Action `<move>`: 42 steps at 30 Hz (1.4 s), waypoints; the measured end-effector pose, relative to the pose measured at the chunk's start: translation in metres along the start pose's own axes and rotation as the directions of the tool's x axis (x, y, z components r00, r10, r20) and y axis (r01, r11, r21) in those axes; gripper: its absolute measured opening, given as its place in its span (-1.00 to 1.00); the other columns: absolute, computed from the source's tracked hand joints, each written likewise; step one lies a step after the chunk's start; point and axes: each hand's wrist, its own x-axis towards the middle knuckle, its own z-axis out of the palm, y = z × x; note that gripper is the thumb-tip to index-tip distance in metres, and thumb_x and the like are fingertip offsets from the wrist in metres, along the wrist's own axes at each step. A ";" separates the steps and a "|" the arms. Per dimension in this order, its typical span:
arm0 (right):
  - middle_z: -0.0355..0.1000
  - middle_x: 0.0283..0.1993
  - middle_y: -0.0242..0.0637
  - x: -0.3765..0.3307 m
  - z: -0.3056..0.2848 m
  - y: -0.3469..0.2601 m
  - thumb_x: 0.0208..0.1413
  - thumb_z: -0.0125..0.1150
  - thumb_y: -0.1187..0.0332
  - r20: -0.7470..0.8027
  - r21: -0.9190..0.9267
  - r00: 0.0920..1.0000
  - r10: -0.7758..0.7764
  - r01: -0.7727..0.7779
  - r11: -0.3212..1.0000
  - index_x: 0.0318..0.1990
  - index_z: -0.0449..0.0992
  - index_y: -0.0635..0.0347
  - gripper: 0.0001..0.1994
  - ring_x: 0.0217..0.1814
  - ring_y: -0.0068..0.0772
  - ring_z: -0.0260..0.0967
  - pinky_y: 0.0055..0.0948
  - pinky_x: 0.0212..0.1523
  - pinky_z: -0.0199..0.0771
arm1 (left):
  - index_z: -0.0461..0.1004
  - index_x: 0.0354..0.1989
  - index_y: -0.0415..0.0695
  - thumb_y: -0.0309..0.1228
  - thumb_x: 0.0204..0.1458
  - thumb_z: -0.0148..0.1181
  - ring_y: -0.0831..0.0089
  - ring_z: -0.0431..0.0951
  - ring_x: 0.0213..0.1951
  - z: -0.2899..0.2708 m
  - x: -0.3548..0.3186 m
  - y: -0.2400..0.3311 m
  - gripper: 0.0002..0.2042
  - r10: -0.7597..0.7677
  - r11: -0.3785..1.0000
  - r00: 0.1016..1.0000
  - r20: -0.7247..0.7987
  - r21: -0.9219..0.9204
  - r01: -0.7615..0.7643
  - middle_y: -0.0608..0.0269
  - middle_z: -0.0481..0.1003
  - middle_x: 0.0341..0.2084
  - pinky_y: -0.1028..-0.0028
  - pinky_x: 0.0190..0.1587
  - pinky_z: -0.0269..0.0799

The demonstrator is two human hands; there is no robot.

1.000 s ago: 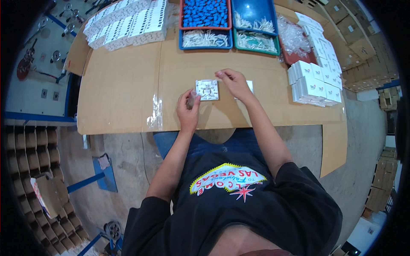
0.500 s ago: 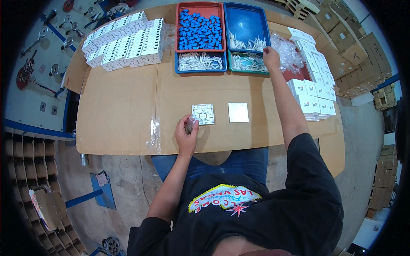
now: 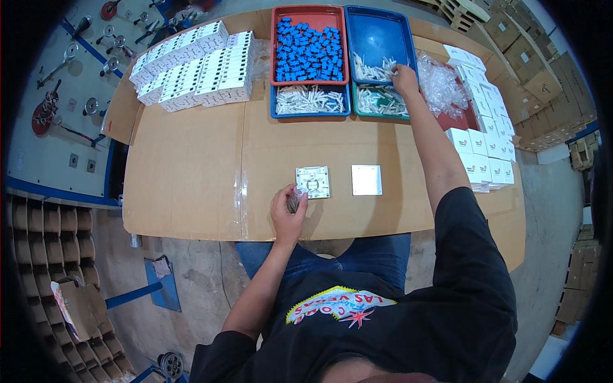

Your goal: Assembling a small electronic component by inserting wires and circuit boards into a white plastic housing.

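Observation:
My left hand (image 3: 288, 216) is closed around a small clear plastic bag (image 3: 294, 200) with contents I cannot make out. It rests at the lower left corner of a square white faceplate frame (image 3: 313, 182), its moulded side facing up. To the right lies a smooth, flat square white plate (image 3: 366, 180). My right hand (image 3: 405, 80) reaches to the near right corner of a blue tray (image 3: 380, 32), fingers bent together at slim white pieces (image 3: 370, 71). Whether a piece is in those fingers is hidden.
A red tray (image 3: 273, 46) holds many blue parts. Blue (image 3: 311, 116) and green (image 3: 383, 116) trays in front hold more white pieces. White boxes are stacked at far left (image 3: 204, 70) and right (image 3: 488, 143). Crumpled clear plastic (image 3: 444, 86) lies beside the right stack.
My right fingers have moved slightly left, in among the white pieces of the blue tray. My left hand keeps its hold on the bag. The whole view has shifted a little.

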 end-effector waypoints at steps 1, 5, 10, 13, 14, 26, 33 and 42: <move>0.61 -0.16 0.04 0.002 0.001 -0.001 0.02 0.41 0.35 0.003 0.048 1.000 0.014 -0.014 0.999 -0.14 0.66 0.14 -0.77 -0.05 0.09 0.57 -0.05 -0.01 0.55 | 0.55 -0.02 -0.20 -0.38 0.07 0.41 0.22 0.56 -0.16 -0.001 0.000 0.000 -0.67 0.001 1.000 1.000 0.004 0.008 -0.001 0.12 0.57 -0.22 0.30 -0.05 0.46; 0.60 -0.19 0.05 0.012 -0.001 0.002 0.04 0.39 0.38 -0.047 0.167 0.998 0.037 -0.029 0.985 -0.14 0.66 0.12 -0.79 -0.07 0.08 0.58 -0.10 -0.03 0.55 | 0.55 -0.03 -0.20 -0.38 0.07 0.41 0.22 0.56 -0.16 0.000 0.001 0.001 -0.68 -0.006 1.000 1.000 0.011 0.019 0.006 0.13 0.57 -0.22 0.30 -0.05 0.45; 0.63 -0.22 -0.04 0.023 -0.011 0.010 0.07 0.35 0.38 -0.097 0.199 0.995 0.007 0.013 0.980 -0.14 0.67 0.12 -0.81 -0.17 -0.08 0.61 -0.22 -0.11 0.57 | 0.55 -0.04 -0.20 -0.39 0.06 0.41 0.22 0.56 -0.16 0.000 0.002 0.001 -0.69 0.004 1.000 1.000 0.005 -0.009 -0.004 0.13 0.56 -0.24 0.30 -0.06 0.45; 0.64 -0.23 -0.07 0.023 -0.017 0.009 0.10 0.37 0.33 -0.065 0.247 0.998 0.026 -0.009 0.969 -0.12 0.69 0.08 -0.80 -0.20 -0.19 0.61 -0.27 -0.14 0.57 | 0.55 -0.04 -0.21 -0.41 0.05 0.41 0.22 0.56 -0.17 -0.001 0.001 0.001 -0.69 -0.001 1.000 1.000 0.002 -0.007 0.001 0.13 0.56 -0.24 0.31 -0.07 0.46; 0.64 -0.24 -0.08 0.022 -0.018 0.007 0.12 0.38 0.30 -0.058 0.279 0.998 0.036 -0.019 0.960 -0.10 0.70 0.05 -0.79 -0.21 -0.24 0.61 -0.29 -0.16 0.56 | 0.55 -0.04 -0.21 -0.42 0.05 0.41 0.23 0.56 -0.17 -0.002 -0.001 0.000 -0.69 -0.006 1.000 1.000 -0.001 -0.006 0.006 0.13 0.56 -0.24 0.32 -0.08 0.47; 0.64 -0.12 -0.24 -0.123 -0.042 -0.071 0.26 0.24 0.46 0.206 0.885 0.978 0.027 -0.198 0.421 0.04 0.52 0.34 -0.76 -0.22 -0.50 0.56 -0.54 -0.21 0.54 | 0.56 -0.04 -0.19 -0.39 0.00 0.45 0.15 0.56 -0.12 -0.006 0.001 0.006 -0.65 0.094 0.994 0.995 -0.027 0.059 -0.092 0.11 0.58 -0.19 0.27 -0.03 0.44; 0.58 -0.24 -0.37 -0.300 -0.051 -0.168 0.23 0.33 0.42 0.496 0.834 0.858 -0.133 -0.428 0.347 -0.06 0.58 0.26 -0.82 -0.27 -0.60 0.49 -0.58 -0.22 0.51 | 0.57 -0.03 -0.12 -0.32 -0.04 0.48 0.19 0.56 -0.07 -0.004 0.002 0.005 -0.61 0.262 0.955 0.964 0.045 0.129 -0.266 0.19 0.60 -0.15 0.27 0.00 0.37; 0.58 -0.32 -0.42 -0.342 -0.041 -0.201 0.16 0.40 0.42 0.411 0.848 0.874 -0.258 -0.262 0.460 -0.18 0.63 0.26 -0.87 -0.31 -0.65 0.41 -0.56 -0.27 0.45 | 0.57 -0.01 -0.13 -0.36 -0.03 0.46 0.16 0.56 -0.06 -0.009 -0.003 0.007 -0.61 0.358 0.924 0.930 0.080 0.115 -0.365 0.16 0.60 -0.11 0.24 0.00 0.40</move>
